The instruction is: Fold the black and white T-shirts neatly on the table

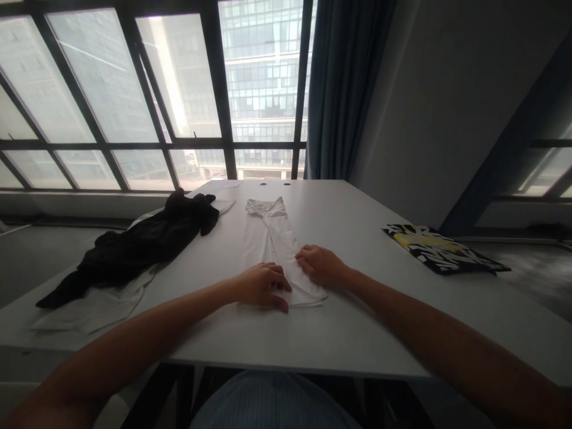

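Observation:
White trousers (282,235) lie lengthwise on the white table (353,226), their gathered waistband at the far end and the leg hems close to me. One leg slants over the other. My left hand (263,286) rests across the lower part of the trousers, thumb apart from the loosely bent fingers. At their right edge, my right hand (320,265) lies low with its fingertips touching the cloth. No cloth shows gripped in either hand.
To the left, a black garment (143,238) lies heaped over white cloth (93,307). A folded black, white and yellow patterned item (440,247) sits by the table's right edge. Windows (263,83) and a blue curtain (344,89) stand behind the table.

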The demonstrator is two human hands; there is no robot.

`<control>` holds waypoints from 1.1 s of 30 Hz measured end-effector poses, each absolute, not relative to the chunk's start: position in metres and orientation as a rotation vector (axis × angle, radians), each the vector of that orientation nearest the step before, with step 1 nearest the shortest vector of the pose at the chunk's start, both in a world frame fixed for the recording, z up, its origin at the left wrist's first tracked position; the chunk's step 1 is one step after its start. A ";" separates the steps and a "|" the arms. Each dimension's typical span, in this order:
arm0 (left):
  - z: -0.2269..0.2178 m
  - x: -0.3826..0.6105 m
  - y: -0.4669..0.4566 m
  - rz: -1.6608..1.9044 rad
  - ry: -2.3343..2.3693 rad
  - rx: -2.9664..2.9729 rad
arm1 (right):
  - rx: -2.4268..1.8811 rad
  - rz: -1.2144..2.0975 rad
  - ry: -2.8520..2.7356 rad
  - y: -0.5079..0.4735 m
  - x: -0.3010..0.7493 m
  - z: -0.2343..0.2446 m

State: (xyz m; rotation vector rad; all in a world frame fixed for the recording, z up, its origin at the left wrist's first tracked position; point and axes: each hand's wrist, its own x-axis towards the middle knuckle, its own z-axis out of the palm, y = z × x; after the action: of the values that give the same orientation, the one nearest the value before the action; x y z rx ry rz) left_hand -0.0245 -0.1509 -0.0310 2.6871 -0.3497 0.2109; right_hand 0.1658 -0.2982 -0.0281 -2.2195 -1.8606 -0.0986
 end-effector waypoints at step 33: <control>-0.016 -0.036 -0.156 0.709 -0.246 2.492 | -2.095 0.030 -2.007 -0.324 0.119 0.000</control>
State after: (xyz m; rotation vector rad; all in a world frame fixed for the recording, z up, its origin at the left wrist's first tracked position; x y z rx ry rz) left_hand -0.0358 -0.1557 -0.0158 2.4916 -0.2465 0.7089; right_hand 0.1185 -0.3240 0.0000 -2.0954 -2.0066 0.0303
